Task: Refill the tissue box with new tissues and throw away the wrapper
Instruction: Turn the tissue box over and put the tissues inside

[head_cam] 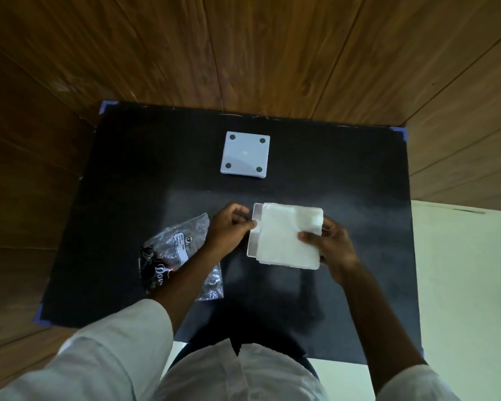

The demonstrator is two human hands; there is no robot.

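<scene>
On the black mat [128,169], a soft white tissue stack [288,234] sits half-seated in the square plastic box [253,227]. The right hand [330,244] pinches the stack; the left hand [229,230] pinches the box rim. The crinkly wrapper [180,250] lies emptied, not yet binned; the lid [245,154] waits apart.

Before you: black worktop [344,175], blue tape [108,105] at corners. Wood-plank wall [243,47] behind and left. Pale floor [469,285] right. Your white garment [229,374] at bottom edge.
</scene>
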